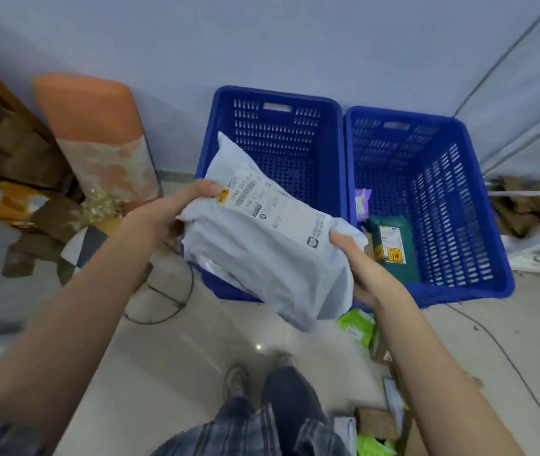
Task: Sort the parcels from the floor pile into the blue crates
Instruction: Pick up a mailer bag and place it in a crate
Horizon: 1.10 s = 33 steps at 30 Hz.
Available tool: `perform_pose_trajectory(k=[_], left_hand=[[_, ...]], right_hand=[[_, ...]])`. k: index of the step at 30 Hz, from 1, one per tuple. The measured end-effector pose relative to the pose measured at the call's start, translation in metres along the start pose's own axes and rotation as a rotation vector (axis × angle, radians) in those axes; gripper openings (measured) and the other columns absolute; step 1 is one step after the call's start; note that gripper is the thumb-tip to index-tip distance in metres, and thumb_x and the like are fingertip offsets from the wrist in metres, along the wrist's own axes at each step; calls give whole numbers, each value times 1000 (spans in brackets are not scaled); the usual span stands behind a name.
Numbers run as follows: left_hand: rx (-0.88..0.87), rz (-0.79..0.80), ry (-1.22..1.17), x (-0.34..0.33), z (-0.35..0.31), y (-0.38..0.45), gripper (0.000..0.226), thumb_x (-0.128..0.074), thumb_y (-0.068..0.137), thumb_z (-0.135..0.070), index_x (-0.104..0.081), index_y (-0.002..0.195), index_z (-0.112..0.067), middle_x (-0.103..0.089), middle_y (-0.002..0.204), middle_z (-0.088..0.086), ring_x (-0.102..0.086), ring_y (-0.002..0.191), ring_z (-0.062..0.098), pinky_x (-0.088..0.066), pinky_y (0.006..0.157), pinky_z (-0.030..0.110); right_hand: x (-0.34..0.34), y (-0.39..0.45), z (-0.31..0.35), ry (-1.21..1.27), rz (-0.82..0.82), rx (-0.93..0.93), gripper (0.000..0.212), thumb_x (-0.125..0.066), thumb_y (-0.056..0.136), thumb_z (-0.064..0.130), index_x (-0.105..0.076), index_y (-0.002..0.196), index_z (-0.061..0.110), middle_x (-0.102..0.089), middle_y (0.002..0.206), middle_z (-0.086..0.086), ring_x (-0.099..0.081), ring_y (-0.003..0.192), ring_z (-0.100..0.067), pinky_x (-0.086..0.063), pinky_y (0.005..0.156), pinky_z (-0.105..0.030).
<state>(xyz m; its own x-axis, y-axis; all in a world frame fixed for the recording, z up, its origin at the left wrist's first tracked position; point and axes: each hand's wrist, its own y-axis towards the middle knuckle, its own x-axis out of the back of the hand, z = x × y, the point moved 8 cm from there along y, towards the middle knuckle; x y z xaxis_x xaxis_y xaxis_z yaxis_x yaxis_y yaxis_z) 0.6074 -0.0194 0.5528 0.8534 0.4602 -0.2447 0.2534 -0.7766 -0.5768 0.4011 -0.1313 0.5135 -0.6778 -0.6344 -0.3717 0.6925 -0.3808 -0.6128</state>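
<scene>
I hold a white poly-bag parcel [272, 238] with a printed shipping label, tilted, in front of the left blue crate [278, 97]. My left hand [176, 209] grips its upper left edge with the thumb on the label. My right hand [357, 268] holds its right side. The parcel covers the front of the left crate, whose visible back part holds nothing. The right blue crate [459, 205] holds a dark green parcel [393, 245] and a small purple-and-white packet [362, 202]. More parcels lie on the floor at the lower right, among them a lime green one [357, 327].
Both crates stand against a pale wall. An orange pillar [97, 133] and flattened cardboard [15, 153] are on the left. A thin cable [160, 307] loops on the tiled floor near the left crate. My legs and shoes [262, 390] are below.
</scene>
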Motion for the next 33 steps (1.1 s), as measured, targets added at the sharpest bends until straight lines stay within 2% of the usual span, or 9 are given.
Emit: perform_pose_trajectory(k=[2, 5, 8, 10, 15, 22, 26, 29, 33], left_hand=[[136, -67, 44, 18, -2, 35, 74, -88, 27, -46, -71, 92, -15, -76, 89, 5, -71, 76, 15, -53, 76, 27], [183, -176, -30, 24, 1, 85, 39, -80, 49, -51, -78, 70, -18, -76, 86, 5, -73, 75, 18, -57, 67, 28], [123, -432, -181, 40, 12, 120, 46, -76, 60, -53, -72, 83, -14, -73, 95, 9, -69, 91, 26, -53, 86, 37], [70, -566, -274, 51, 16, 136, 46, -72, 64, -54, -65, 83, -13, -71, 91, 6, -65, 88, 25, -50, 83, 37], [159, -430, -433, 34, 61, 170, 96, -74, 40, -75, -59, 123, -29, -68, 118, -1, -62, 110, 23, -46, 99, 46], [174, -355, -517, 107, 92, 220, 90, -77, 45, -69, -60, 123, -26, -67, 122, 3, -60, 116, 23, -45, 100, 42], [335, -329, -372, 143, 120, 269, 85, -76, 47, -66, -63, 119, -23, -68, 118, 5, -62, 112, 25, -43, 103, 44], [462, -335, -219, 151, 157, 300, 77, -74, 48, -61, -65, 115, -25, -69, 114, 4, -64, 104, 26, -47, 99, 44], [458, -399, -43, 155, 213, 333, 59, -68, 70, -50, -58, 123, -27, -65, 116, -1, -63, 98, 19, -51, 79, 31]], right_hand=[[1, 24, -12, 61, -79, -20, 21, -69, 61, 37, -78, 77, 28, -77, 84, 3, -73, 75, -10, -54, 55, -19], [6, 59, -39, 280, -231, -112, 23, -64, 61, 37, -73, 74, 20, -75, 73, 1, -71, 61, -13, -53, 49, -21], [7, 96, -53, 321, -397, -212, 28, -55, 69, 42, -65, 80, 18, -66, 77, 3, -67, 62, -12, -53, 59, -22], [19, 114, -57, 457, -546, -311, 35, -56, 69, 40, -66, 83, 9, -62, 74, 2, -64, 69, -16, -51, 67, -24], [0, 170, -37, 507, -232, -153, 25, -57, 69, 37, -75, 79, 23, -73, 86, 3, -70, 76, -14, -55, 63, -25], [13, 261, -36, -28, -222, -223, 25, -65, 83, 19, -65, 107, 15, -70, 107, -3, -65, 94, -16, -54, 74, -27], [23, 313, -62, 35, -175, -394, 48, -54, 83, 57, -64, 115, 23, -68, 117, -1, -64, 103, -18, -53, 85, -33], [39, 346, -101, -225, -209, -508, 78, -59, 63, 75, -57, 126, 29, -59, 128, 6, -56, 117, -17, -43, 104, -40], [38, 386, -153, -380, -101, -447, 78, -44, 66, 81, -51, 128, 35, -60, 124, 13, -57, 110, -1, -45, 97, -22]])
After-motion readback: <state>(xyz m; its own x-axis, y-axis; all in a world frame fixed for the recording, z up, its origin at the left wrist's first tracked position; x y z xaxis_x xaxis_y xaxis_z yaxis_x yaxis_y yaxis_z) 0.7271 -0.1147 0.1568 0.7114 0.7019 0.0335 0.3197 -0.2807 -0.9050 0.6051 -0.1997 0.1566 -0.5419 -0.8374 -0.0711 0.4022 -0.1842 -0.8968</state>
